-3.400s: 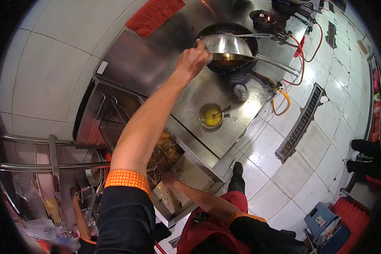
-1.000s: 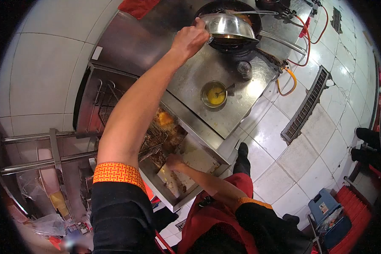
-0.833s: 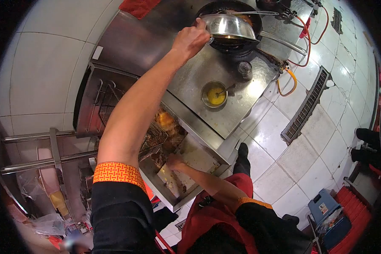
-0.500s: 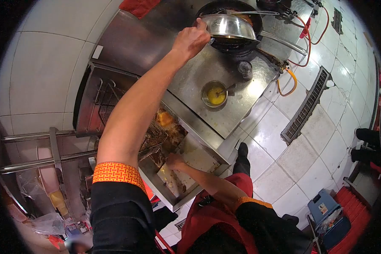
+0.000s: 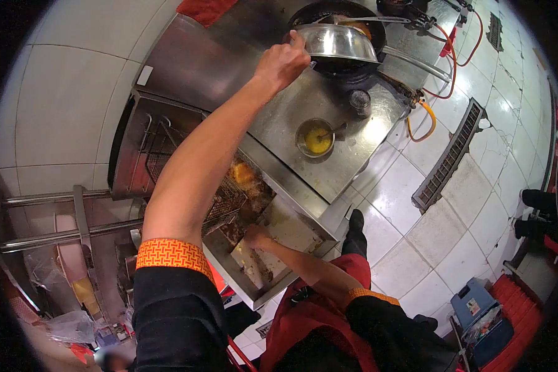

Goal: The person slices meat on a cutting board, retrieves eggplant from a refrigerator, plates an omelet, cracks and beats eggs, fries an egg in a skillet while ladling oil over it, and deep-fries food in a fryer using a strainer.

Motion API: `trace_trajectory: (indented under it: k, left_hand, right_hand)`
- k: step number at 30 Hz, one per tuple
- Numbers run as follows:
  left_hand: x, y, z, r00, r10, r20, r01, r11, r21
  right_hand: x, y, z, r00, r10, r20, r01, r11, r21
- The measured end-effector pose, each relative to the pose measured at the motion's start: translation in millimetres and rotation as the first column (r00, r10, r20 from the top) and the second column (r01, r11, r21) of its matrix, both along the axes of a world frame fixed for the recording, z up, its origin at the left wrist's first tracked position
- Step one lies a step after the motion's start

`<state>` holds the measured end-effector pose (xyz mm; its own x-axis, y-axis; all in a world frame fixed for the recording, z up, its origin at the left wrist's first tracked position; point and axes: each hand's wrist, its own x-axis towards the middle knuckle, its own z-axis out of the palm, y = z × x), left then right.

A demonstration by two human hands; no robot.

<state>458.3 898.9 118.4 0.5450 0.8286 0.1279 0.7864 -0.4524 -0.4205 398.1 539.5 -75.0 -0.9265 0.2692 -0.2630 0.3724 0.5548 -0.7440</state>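
My left hand (image 5: 283, 62) is closed on the near edge of a shiny metal bowl (image 5: 338, 42), which is tilted over a black wok (image 5: 304, 13). Down at the fryer (image 5: 310, 239), my right hand (image 5: 257, 237) is closed low over the metal tray section, beside a pale flat piece (image 5: 248, 260). What its fingers hold, if anything, is hidden. Just left of that hand, orange-brown food (image 5: 245, 175) sits in bubbling oil by a wire basket (image 5: 224, 201). The basket is partly covered by my left forearm.
On the steel counter (image 5: 285, 124) stand a small bowl of yellow liquid (image 5: 318, 141) with a spoon and a clear glass jar (image 5: 359, 99). A long wok handle (image 5: 415, 63) sticks out to the right, near an orange gas hose (image 5: 429, 127). A drain grate (image 5: 449, 155) crosses the tiled floor.
Both hands stay nearly in place. The metal bowl remains tilted over the wok, with only a very slight shift of my left hand and the bowl.
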Motion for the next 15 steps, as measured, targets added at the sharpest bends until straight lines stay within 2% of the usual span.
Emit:
trace_trajectory:
  k: [3, 6, 9, 10, 12, 15]
  left_hand:
    - [-3.7, 1.9, -3.0, 0.993, -0.08, -0.087, 0.083, 0.996, 0.03]
    - [-9.1, 7.1, -12.6, 0.996, -0.052, -0.074, 0.054, 0.998, 0.031]
    - [-9.1, 5.5, -14.5, 0.997, -0.039, -0.062, 0.041, 0.998, 0.039]
    - [-8.0, 3.9, -14.3, 0.998, -0.023, -0.052, 0.025, 0.999, 0.036]
    - [-1.8, -3.3, -6.3, 0.999, 0.039, -0.003, -0.039, 0.999, -0.007]
    - [4.1, -8.3, 8.7, 0.99, 0.099, 0.102, -0.087, 0.989, -0.121]
  right_hand:
    - [-3.6, 0.4, -5.9, 0.999, 0.005, -0.039, -0.005, 1.0, -0.009]
    - [-6.9, -5.5, -12.6, 0.997, 0.006, -0.078, 0.0, 0.997, 0.074]
    - [1.1, 0.6, -5.8, 0.996, 0.034, -0.077, -0.031, 0.999, 0.042]
    - [-3.9, -2.9, -14.7, 0.997, 0.038, -0.068, -0.036, 0.999, 0.033]
    - [-46.8, -33.7, -83.0, 0.999, 0.026, -0.021, -0.026, 0.999, 0.022]
    - [-47.8, -35.8, -85.8, 0.999, -0.016, -0.033, 0.017, 0.999, 0.031]
